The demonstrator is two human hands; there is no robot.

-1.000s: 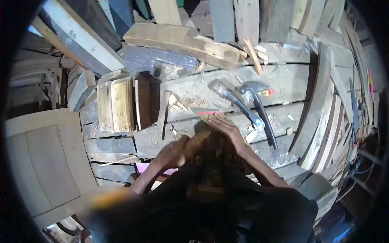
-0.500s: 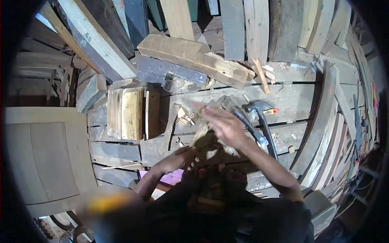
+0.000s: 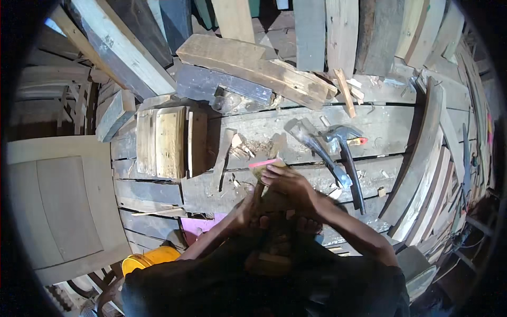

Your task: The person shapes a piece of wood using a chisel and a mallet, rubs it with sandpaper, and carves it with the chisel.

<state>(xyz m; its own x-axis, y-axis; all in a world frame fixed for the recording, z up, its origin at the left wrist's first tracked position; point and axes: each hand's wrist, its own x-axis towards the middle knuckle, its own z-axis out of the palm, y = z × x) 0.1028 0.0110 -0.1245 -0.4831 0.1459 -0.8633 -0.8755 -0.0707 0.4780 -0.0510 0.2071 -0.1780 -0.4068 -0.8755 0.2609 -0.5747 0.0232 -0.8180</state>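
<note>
My right hand (image 3: 288,185) is closed on a tan, flat pad (image 3: 261,167) with a pink edge, resting over the top of a narrow wooden piece (image 3: 259,191). My left hand (image 3: 244,208) grips that piece lower down, near my body; much of it is in shadow. Just right and forward of my hands lie a claw hammer (image 3: 348,164) with a dark handle and a metal tool (image 3: 322,150) with a light blue tip. Wood chips (image 3: 243,148) and a thin slat (image 3: 224,148) lie on the weathered boards (image 3: 380,127) ahead of my hands.
Stacked blocks (image 3: 165,142) sit at left, beside a panelled board (image 3: 63,206). Loose beams (image 3: 243,66) lie along the back, curved planks (image 3: 417,153) at right. A pink sheet (image 3: 198,227) and yellow bucket (image 3: 150,259) are at lower left. My bare feet show below my hands.
My right hand lifted and swept forward half a second ago, and has now come back down onto the wooden piece with the pad. My left hand stays low on the piece.
</note>
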